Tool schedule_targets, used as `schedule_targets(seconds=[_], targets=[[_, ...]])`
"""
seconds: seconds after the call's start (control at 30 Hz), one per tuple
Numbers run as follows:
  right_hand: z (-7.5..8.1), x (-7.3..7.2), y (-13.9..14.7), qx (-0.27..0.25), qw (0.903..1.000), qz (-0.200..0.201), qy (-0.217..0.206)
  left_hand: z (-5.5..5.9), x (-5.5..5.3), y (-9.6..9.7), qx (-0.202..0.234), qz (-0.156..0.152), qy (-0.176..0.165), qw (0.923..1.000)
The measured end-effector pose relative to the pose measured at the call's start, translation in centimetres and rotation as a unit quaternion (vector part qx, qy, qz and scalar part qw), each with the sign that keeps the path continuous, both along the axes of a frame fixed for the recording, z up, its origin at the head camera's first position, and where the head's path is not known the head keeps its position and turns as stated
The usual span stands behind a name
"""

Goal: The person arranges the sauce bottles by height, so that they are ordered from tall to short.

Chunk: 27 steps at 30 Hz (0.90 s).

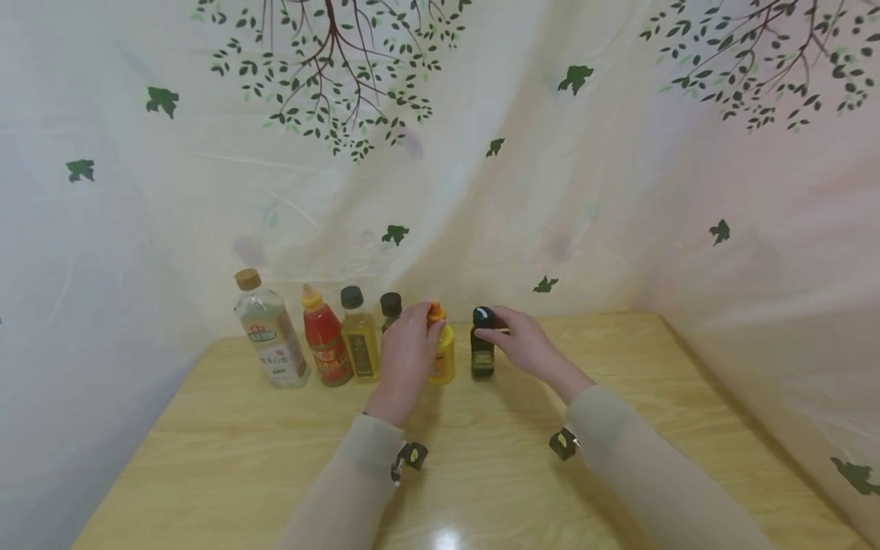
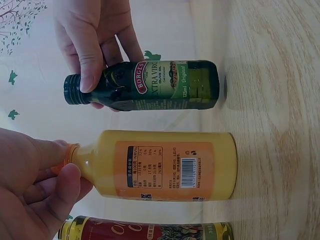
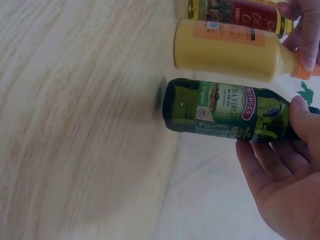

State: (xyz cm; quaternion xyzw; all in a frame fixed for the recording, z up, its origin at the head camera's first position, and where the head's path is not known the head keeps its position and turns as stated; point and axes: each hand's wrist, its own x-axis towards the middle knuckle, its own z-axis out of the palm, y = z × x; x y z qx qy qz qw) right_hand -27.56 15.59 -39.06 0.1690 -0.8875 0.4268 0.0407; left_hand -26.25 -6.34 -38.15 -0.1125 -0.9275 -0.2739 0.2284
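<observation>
My left hand [image 1: 404, 353] grips the orange cap end of a yellow sauce bottle [image 2: 165, 165], which stands upright on the table. To its right, my right hand [image 1: 528, 345] holds a dark green olive oil bottle [image 3: 225, 110] by the neck, thumb on one side and fingers on the other. That bottle is upright, and whether its base touches the table I cannot tell. A small gap separates the two bottles. Behind my left hand stands a dark-capped bottle [image 1: 391, 304], mostly hidden in the head view; its red label [image 2: 120, 231] shows in the left wrist view.
Left of my hands, a row holds a square oil bottle [image 1: 360, 340], a red sauce bottle [image 1: 327, 344] with a yellow cap, and a large clear bottle [image 1: 271, 336] with a brown cap. The wooden table [image 1: 275, 458] meets a leaf-printed curtain [image 1: 467, 214] at the back.
</observation>
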Motion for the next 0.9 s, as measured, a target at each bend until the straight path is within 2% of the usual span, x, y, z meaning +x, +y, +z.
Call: schedule_targets(seconds=[0.23, 0.67, 0.9], targets=[[-0.4, -0.4, -0.8, 0.000, 1.0000, 0.006, -0.006, -0.3, 0.1, -0.1, 0.006, 0.004, -0.001, 1.0000], [-0.6, -1.0, -1.6, 0.010, 0.9997, 0.016, -0.013, -0.3, 0.1, -0.3, 0.008, 0.006, -0.006, 0.9999], [-0.9, -0.9, -1.7, 0.006, 0.9997, 0.016, -0.020, -0.8, 0.1, -0.7, -0.001, 0.016, -0.009, 0.9998]])
